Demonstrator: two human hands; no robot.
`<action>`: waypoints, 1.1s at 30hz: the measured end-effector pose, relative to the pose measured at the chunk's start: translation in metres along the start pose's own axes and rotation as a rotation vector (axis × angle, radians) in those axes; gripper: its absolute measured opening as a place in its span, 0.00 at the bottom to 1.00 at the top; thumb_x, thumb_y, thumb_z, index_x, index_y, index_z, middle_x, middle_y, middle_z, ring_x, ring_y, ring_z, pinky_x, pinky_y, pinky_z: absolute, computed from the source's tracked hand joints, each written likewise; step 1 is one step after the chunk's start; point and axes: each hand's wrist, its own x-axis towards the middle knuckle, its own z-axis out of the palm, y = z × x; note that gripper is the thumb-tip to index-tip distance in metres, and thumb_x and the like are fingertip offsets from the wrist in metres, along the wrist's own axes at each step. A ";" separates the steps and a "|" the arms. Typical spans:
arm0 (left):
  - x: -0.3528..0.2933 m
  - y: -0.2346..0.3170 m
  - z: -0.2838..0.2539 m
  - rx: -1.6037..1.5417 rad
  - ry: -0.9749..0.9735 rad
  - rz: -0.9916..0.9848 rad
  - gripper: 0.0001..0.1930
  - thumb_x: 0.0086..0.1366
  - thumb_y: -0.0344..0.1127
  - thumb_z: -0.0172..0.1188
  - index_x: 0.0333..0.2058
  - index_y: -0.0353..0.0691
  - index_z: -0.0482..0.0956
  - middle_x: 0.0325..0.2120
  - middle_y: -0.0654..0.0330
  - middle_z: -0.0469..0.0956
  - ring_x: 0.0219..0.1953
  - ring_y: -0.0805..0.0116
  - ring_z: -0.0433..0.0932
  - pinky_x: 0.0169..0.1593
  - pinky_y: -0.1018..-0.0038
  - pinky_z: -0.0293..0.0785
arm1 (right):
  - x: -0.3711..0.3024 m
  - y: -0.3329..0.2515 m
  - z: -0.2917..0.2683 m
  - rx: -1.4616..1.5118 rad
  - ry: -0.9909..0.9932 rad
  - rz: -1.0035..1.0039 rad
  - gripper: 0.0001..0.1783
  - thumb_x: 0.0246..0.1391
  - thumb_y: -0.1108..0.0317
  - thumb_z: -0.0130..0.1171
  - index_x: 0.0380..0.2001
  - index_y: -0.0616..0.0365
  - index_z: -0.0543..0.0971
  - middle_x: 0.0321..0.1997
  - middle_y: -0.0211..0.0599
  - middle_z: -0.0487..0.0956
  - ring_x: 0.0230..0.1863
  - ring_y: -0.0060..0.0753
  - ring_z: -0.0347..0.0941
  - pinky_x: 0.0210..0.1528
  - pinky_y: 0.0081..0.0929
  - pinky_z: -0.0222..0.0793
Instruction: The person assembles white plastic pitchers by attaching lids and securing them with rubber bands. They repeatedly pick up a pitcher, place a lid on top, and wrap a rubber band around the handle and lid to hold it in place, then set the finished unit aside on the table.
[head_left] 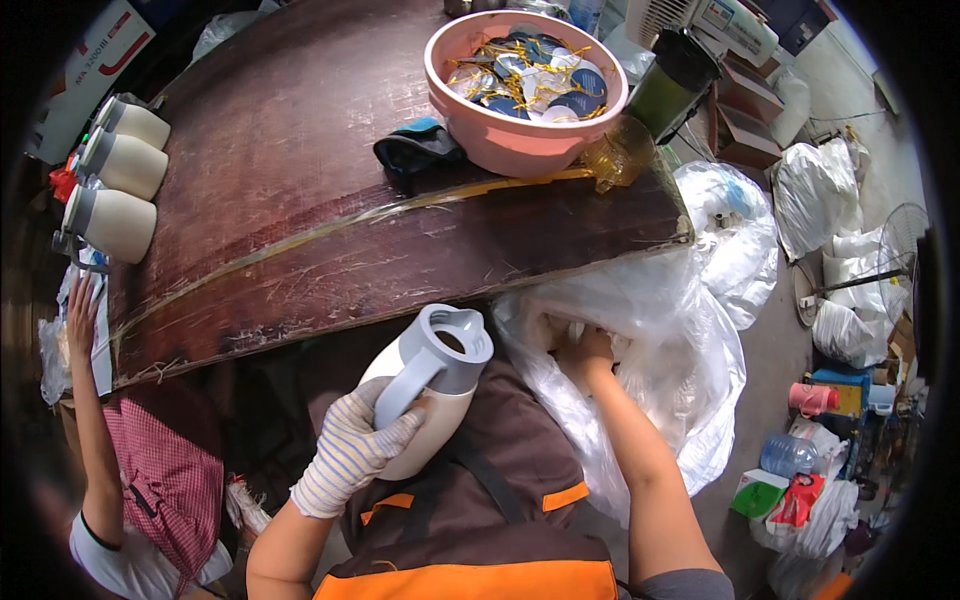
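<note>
In a striped glove, my left hand (362, 440) is closed around the grey handle of a cream vacuum jug (440, 415). The jug is tilted above my lap, its grey collar and spout facing up, and its opening shows dark, without a lid. My right hand (585, 352) reaches into a large clear plastic bag (690, 370) hanging beside the table. Its fingers are hidden among whitish contents that I cannot make out. My brown apron (525, 425) with orange trim lies under the jug.
On the dark wooden table (300, 130) stand a pink basin (520, 140) of round tags with yellow strings, a dark cloth (418, 150) and several cream jugs (125, 165). At left, a co-worker's hand (82, 310) is near them. White sacks (815, 200) and a fan (905, 255) stand right.
</note>
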 end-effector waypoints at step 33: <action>0.035 -0.027 -0.088 0.404 -0.075 0.446 0.17 0.57 0.34 0.69 0.45 0.39 0.80 0.36 0.55 0.83 0.40 0.65 0.82 0.46 0.71 0.77 | -0.264 -0.231 -0.168 0.125 -0.107 -1.946 0.30 0.39 0.50 0.71 0.51 0.36 0.80 0.53 0.46 0.72 0.49 0.49 0.73 0.49 0.39 0.71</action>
